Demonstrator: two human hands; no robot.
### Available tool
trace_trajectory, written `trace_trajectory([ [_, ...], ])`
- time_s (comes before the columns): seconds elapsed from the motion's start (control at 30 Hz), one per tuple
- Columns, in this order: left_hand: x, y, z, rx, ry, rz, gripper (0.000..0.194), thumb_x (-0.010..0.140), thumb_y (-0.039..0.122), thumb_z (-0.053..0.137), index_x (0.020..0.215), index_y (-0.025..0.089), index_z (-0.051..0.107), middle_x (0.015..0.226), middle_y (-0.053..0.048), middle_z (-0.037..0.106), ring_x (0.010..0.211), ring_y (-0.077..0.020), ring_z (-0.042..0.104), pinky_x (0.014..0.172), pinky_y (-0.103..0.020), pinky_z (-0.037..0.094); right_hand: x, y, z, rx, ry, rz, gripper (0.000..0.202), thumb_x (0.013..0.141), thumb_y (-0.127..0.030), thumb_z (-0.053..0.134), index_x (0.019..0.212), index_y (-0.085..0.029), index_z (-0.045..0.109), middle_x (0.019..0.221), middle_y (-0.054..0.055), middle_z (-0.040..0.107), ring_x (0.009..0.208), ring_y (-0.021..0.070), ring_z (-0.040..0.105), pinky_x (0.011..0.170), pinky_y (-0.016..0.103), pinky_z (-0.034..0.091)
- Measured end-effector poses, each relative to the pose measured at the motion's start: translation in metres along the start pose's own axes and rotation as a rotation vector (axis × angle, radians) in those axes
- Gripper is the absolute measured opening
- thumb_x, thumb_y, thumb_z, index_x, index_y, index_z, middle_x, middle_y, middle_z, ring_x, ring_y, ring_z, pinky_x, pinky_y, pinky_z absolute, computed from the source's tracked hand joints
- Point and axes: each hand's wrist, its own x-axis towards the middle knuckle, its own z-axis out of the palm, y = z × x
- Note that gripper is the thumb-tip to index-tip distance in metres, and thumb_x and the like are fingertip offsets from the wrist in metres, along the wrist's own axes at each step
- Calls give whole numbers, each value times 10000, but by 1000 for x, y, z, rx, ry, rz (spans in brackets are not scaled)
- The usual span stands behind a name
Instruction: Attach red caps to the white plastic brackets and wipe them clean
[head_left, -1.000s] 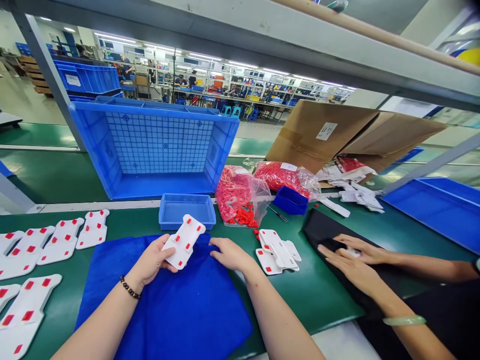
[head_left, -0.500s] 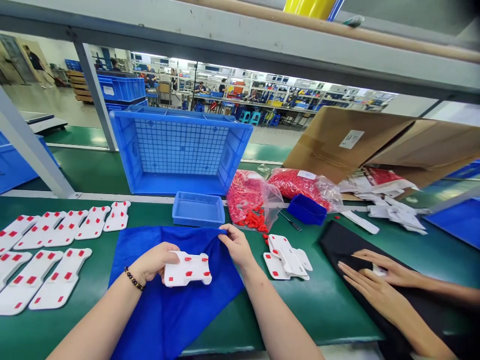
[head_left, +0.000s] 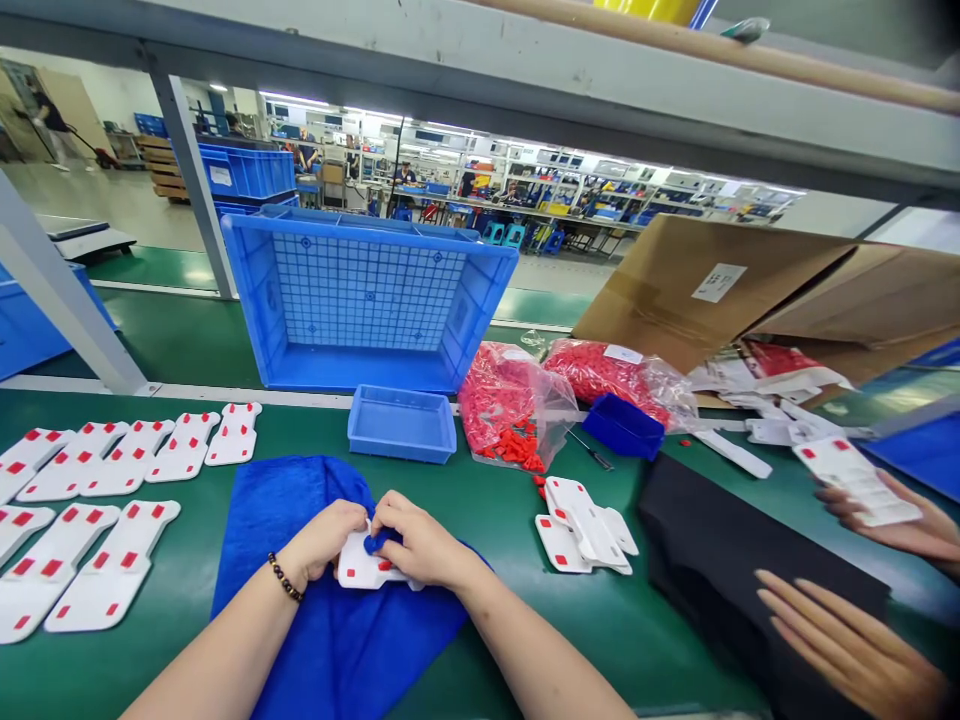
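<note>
My left hand [head_left: 330, 545] grips the left end of a white plastic part [head_left: 358, 572] with red pads on its face. Pinched in the fingers of my right hand [head_left: 421, 540] is a bunched corner of the blue cloth [head_left: 281, 510], pressed against the part's upper face. The rest of the cloth lies spread beneath both hands on the green table. My right fingers and the cloth cover most of the pads. To the right, a small stack of similar white parts [head_left: 589, 525] rests on the table.
White parts with red pads [head_left: 109, 565] lie in two rows at left. Behind my hands stand a small blue tray [head_left: 401, 425] and a big tipped blue crate [head_left: 367, 300]. Bags of red pieces [head_left: 510, 400] are beside them. A co-worker's hands [head_left: 855, 640] are over black cloth [head_left: 720, 530].
My right hand has brought the cloth's corner down and left onto the white part. The co-worker's hands have come apart, one lifting a white part at right.
</note>
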Motion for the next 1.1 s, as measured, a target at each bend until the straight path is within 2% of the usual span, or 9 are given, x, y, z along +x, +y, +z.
trace_trajectory([
  [0.17, 2, 1, -5, 24, 13, -37, 78, 602, 238, 434, 585, 175, 476, 400, 68, 439, 328, -85, 384, 357, -196, 224, 5, 7, 7, -31, 84, -23, 189, 711, -55, 481, 796, -217, 528, 931, 19, 516, 837, 137, 517, 760, 255, 406],
  [0.37, -2, 5, -14, 27, -3, -5, 47, 570, 196, 458, 536, 163, 462, 416, 65, 424, 365, -63, 362, 386, -191, 220, -4, 22, -25, 330, 261, 1, 36, 798, -166, 478, 792, -199, 492, 1002, 59, 552, 926, 160, 535, 818, 309, 417],
  [0.43, -3, 6, -16, 30, -6, 9, 61, 582, 204, 470, 538, 161, 463, 430, 66, 419, 380, -61, 353, 395, -193, 219, -6, 24, -30, 312, 175, 13, 24, 760, -184, 548, 759, -190, 525, 1056, 62, 531, 986, 176, 517, 861, 323, 396],
  [0.5, -3, 6, -16, 43, -16, 16, 76, 597, 218, 481, 553, 156, 483, 441, 62, 426, 391, -65, 356, 405, -197, 226, -6, 23, -26, 234, 55, 19, 47, 713, -169, 596, 728, -189, 557, 1050, 48, 532, 990, 177, 512, 873, 315, 382],
  [0.57, -2, 6, -15, 65, -29, 23, 83, 606, 220, 486, 573, 148, 510, 454, 57, 442, 406, -68, 366, 419, -200, 238, -4, 22, -15, 161, 25, 48, 78, 684, -145, 606, 710, -193, 551, 944, 25, 559, 889, 157, 533, 807, 287, 401],
  [0.77, -2, 9, -17, 124, -33, 33, 95, 631, 218, 476, 595, 146, 527, 443, 58, 443, 403, -70, 361, 419, -197, 228, 5, 30, 3, 58, 166, 138, 153, 663, -74, 511, 614, -192, 427, 683, -23, 535, 636, 117, 475, 603, 229, 356],
  [0.93, -6, 16, -22, 102, -75, 34, 117, 620, 237, 506, 588, 131, 546, 463, 43, 473, 414, -67, 377, 434, -197, 243, 7, 46, -10, 475, 514, 264, 176, 665, -168, 554, 603, -195, 392, 614, -38, 506, 584, 109, 466, 590, 235, 371],
  [1.0, -7, 18, -24, 85, -92, 32, 135, 624, 245, 507, 612, 124, 565, 479, 32, 497, 420, -70, 392, 438, -198, 249, 5, 50, -17, 711, 531, 322, 187, 638, -205, 616, 682, -198, 435, 591, -58, 506, 526, 94, 454, 543, 222, 363],
  [1.1, -7, 19, -27, 55, -105, 35, 156, 637, 268, 513, 635, 124, 573, 483, 25, 512, 417, -73, 405, 434, -198, 248, 1, 50, -26, 960, 427, 357, 297, 611, -244, 682, 834, -200, 490, 607, -62, 545, 475, 77, 452, 500, 205, 347],
])
